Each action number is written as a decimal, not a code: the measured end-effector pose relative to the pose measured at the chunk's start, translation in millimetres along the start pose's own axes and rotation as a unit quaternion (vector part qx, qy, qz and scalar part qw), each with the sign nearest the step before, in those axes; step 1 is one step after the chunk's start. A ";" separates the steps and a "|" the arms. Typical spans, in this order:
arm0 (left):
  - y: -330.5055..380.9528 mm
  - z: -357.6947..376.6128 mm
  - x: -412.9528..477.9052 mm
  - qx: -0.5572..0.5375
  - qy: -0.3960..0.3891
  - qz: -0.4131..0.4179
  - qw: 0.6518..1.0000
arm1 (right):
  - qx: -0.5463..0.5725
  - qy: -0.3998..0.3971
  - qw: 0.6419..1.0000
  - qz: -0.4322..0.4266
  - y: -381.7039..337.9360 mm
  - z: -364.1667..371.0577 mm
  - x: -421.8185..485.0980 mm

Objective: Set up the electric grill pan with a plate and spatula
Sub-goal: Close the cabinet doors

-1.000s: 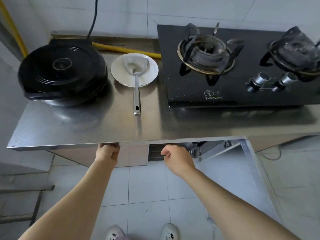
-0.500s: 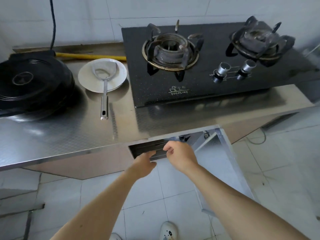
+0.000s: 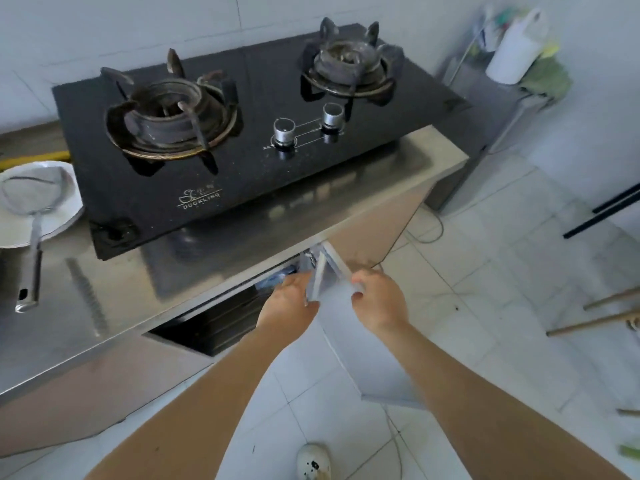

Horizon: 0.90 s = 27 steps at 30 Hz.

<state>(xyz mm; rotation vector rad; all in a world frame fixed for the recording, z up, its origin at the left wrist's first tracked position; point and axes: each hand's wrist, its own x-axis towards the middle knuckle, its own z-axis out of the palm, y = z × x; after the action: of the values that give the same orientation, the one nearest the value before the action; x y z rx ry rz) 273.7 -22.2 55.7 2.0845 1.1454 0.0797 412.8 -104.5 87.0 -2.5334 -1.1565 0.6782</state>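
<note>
Fingers (image 3: 358, 284) of the right hand (image 3: 379, 301) curl over the cabinet door (image 3: 353, 348); left hand (image 3: 291, 299) fingertips hide behind it, grip unclear. Far left of both sits the plate (image 3: 65, 206) with the spatula (image 3: 33, 244) on it.

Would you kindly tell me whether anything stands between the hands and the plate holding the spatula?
Nothing lies on the counter between them. The left hand and right hand grip the cabinet door below the counter's edge, so only that edge separates them from the plate and spatula.
</note>
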 end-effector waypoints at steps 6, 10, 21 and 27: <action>11.6 22.4 14.0 0.029 -0.031 -0.001 0.999 | 0.001 -0.057 0.996 0.063 34.3 0.4 0.2; 10.1 26.1 14.2 0.036 -0.032 0.003 0.999 | -0.020 -0.105 0.990 0.087 38.2 9.2 -2.7; -19.2 -1.3 -12.1 0.008 0.012 -0.011 1.000 | -0.102 -0.122 0.980 0.119 11.9 29.6 1.4; -42.6 -24.7 -33.5 -0.001 0.082 -0.021 0.996 | -0.089 -0.128 0.980 0.120 -9.6 50.0 -5.4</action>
<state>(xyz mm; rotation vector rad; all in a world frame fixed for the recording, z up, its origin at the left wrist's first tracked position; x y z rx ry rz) 214.2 -19.2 56.0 2.0806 1.2864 0.2358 377.6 -99.8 50.2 -2.8327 -1.0378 1.0289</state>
